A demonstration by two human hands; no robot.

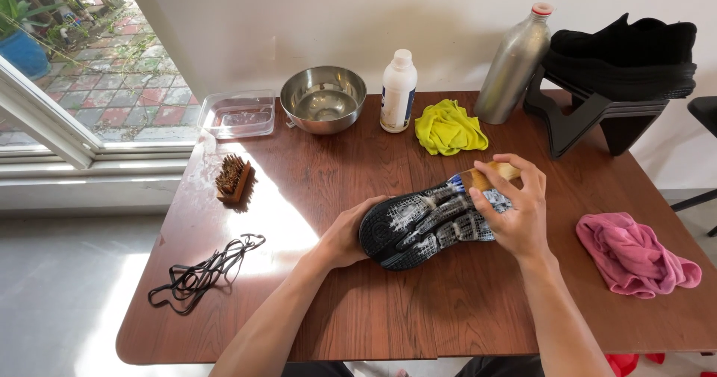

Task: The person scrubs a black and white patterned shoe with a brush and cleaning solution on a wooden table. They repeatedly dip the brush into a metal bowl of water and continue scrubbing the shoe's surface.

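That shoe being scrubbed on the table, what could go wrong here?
The shoe lies sole-up, steadied only by the left hand at its heel, so it might slip under the brush in the right hand. Splatter could reach the pink cloth or stain the wooden table.

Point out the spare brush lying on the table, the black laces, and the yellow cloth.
spare brush [233,178], head view, on its upturned bristles.
black laces [202,272], head view, on the middle of the tangled bundle.
yellow cloth [448,128], head view, on the centre of the crumpled fabric.
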